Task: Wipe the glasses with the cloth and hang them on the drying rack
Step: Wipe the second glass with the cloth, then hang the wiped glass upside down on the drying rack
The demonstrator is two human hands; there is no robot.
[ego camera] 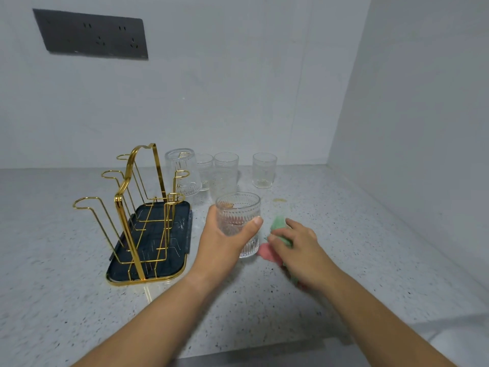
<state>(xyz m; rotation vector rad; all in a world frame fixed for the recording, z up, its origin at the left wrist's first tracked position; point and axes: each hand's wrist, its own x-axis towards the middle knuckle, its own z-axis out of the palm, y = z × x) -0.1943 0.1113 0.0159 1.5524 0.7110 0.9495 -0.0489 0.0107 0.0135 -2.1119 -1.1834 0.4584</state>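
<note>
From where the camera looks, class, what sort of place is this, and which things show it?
Probably a kitchen counter: a speckled stone worktop, a gold wire drying rack, clear ribbed glasses, and a dark socket panel.

A person's left grip point(219, 247) holds a ribbed glass point(238, 207) at the counter point(79, 300), right grip point(299, 247) just beside it clutching a green-and-pink cloth point(277, 225), gold drying rack point(137, 207) left of both.

you will find no legible text, label, brand, number or sign in this view. the held glass point(238, 217), standing glasses point(264, 170), drying rack point(180, 234), cloth point(279, 225) and socket panel point(91, 34) carry no readable marking.
</note>
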